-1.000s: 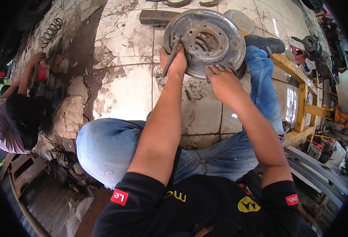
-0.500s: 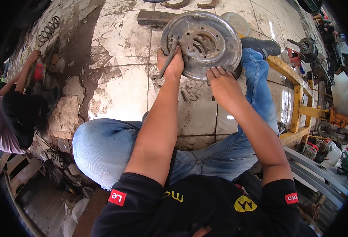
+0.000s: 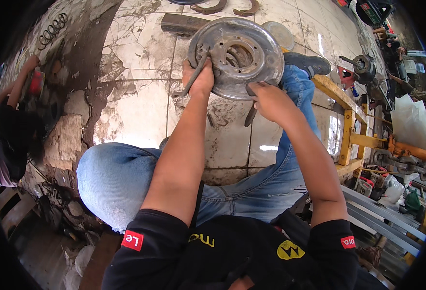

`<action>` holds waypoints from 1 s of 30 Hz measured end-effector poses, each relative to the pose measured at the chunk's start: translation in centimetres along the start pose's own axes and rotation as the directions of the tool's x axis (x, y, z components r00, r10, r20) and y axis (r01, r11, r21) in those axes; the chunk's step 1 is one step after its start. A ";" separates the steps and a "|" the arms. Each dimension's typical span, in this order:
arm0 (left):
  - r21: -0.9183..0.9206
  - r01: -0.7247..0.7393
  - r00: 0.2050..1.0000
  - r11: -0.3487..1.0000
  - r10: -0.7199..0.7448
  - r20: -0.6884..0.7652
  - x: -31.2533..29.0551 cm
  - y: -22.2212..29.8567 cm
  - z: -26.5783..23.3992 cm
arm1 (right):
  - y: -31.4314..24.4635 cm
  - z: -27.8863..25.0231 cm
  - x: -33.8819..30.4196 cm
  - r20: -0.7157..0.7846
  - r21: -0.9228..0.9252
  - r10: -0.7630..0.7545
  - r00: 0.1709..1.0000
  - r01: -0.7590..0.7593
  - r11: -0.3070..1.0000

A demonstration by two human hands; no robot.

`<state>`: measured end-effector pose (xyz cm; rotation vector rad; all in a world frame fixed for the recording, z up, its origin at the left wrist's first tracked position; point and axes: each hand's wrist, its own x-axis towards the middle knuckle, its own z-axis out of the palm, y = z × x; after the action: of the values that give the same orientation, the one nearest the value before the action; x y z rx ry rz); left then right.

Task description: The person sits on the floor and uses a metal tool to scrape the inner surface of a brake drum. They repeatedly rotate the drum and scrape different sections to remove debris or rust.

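A round, grey metal brake backing plate (image 3: 268, 41), with a bolt-holed opening in its middle, is tilted up above the tiled floor in front of me. My left hand (image 3: 201, 77) is closed round its left rim. A dark, bent rod or hose (image 3: 193, 79) runs from the plate across this hand. My right hand (image 3: 272, 100) is at the plate's lower right edge with fingers curled in. A dark narrow piece (image 3: 250, 117) sticks out below those fingers; its kind is unclear and its upper part is hidden.
Curved brake shoes (image 3: 210, 7) and a dark metal block (image 3: 184, 23) lie beyond the plate. A yellow frame (image 3: 348, 133) stands to my right, metal parts (image 3: 365, 67) behind it. At the far left, another person's arm (image 3: 24, 79) reaches near a coil spring (image 3: 52, 31).
My right hand's fingers, laid along the plate's face before, are now curled at its edge, and more of the dark piece shows. The whole view has shifted slightly; my left hand keeps its grip.
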<state>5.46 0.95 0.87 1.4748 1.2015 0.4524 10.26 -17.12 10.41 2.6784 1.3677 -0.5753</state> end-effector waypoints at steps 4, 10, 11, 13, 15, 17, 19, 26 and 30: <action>-0.066 -0.021 1.000 0.998 0.021 0.002 0.5 -0.7 0.4 | -0.3 -0.4 -0.7 0.002 -0.027 0.013 1.000 -0.013 1.000; -0.017 0.015 1.000 1.000 -0.015 -0.003 -0.2 0.2 -0.2 | -1.1 2.0 -2.4 -0.147 -0.111 -0.051 0.988 0.035 0.993; 0.000 0.010 1.000 1.000 -0.010 0.001 -0.5 0.7 -0.5 | -1.3 2.2 -2.5 -0.173 -0.116 -0.060 0.983 0.041 0.992; 0.027 0.011 1.000 1.000 -0.011 0.005 -0.4 1.0 -0.5 | -1.3 2.7 -2.3 -0.195 -0.125 -0.053 0.979 0.029 0.992; 0.037 0.019 1.000 0.999 -0.019 0.009 -0.1 0.9 -0.1 | -1.5 2.9 -2.2 -0.194 -0.143 -0.042 0.980 0.014 0.990; 0.024 -0.028 0.999 0.999 0.029 -0.038 0.4 -0.9 0.4 | -1.8 2.7 -1.2 -0.174 -0.166 -0.027 0.984 -0.002 0.986; 0.009 -0.051 0.997 0.999 0.052 -0.052 0.8 -0.4 0.6 | -2.2 3.1 -2.1 -0.211 -0.152 -0.050 0.976 0.017 0.988; -0.070 -0.069 0.997 0.995 0.067 -0.024 0.8 -1.0 1.4 | -2.5 3.2 -1.4 -0.166 -0.123 0.038 0.985 -0.058 0.991; -0.088 -0.073 0.997 0.993 0.074 0.005 1.4 -1.5 1.2 | -2.6 4.0 -2.3 -0.205 -0.043 0.018 0.979 -0.027 0.999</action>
<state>6.31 1.29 -1.30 1.4477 1.1099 0.5417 5.80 -18.26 7.84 2.7764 1.3761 -0.2684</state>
